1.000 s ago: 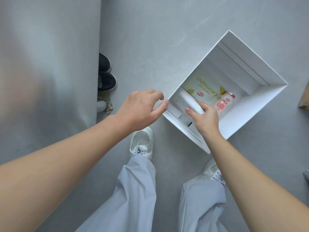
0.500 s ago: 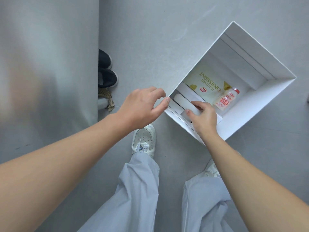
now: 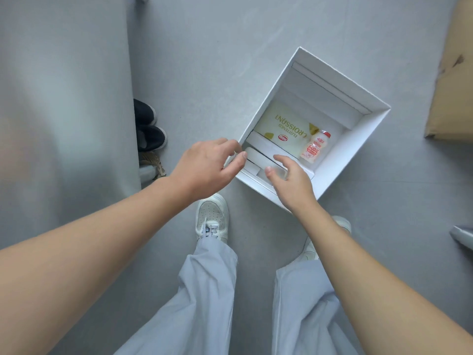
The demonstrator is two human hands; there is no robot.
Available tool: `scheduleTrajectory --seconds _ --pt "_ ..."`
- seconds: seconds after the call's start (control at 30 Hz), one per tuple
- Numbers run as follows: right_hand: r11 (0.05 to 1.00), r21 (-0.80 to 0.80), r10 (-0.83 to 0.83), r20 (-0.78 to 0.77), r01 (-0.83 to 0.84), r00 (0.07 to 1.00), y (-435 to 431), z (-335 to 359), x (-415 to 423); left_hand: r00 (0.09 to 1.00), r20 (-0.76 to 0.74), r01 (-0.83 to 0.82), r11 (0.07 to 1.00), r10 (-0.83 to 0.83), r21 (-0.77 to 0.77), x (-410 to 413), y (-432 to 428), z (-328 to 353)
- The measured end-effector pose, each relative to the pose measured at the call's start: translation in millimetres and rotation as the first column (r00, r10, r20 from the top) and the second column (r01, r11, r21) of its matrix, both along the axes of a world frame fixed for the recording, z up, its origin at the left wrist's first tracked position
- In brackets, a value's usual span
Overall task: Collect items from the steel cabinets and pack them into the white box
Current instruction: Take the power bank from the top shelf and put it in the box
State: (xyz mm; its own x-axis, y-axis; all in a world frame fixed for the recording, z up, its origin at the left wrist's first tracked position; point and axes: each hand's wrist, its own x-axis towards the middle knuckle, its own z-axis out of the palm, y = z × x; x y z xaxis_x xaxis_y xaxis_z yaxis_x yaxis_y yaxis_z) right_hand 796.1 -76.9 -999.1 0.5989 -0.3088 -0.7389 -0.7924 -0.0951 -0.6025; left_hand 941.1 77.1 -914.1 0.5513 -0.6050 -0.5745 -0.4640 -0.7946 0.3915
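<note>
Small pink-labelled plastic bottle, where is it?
Head view: the bottle lies in the white box, right of the yellow croissant packet, beyond the right hand.

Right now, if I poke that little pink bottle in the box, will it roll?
Probably: the drink bottle lies on its rounded side in the white box. The croissant packet beside it would likely stop it that way. It looks small and plastic, so probably light.
</note>
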Motion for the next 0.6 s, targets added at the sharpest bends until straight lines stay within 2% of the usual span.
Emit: scheduleTrajectory --seconds 0.17,0.33,0.6 --pt "0.99 -0.116 -0.067 0.075 0.076 0.995 -16 37 4 0.999 0.032 0.03 1.0 -0.03 -0.005 1 -19 23" --pt "0.986 -0.073 -0.145 0.062 0.149 0.988 -29 40 -1 0.998 0.049 0.044 0.999 -0.044 0.001 2 -28 25" --pt "0.988 -0.016 -0.151 -0.026 0.151 0.988 -9 8 -26 0.987 0.077 0.135 0.99 -0.138 0.043 -8 3 7"
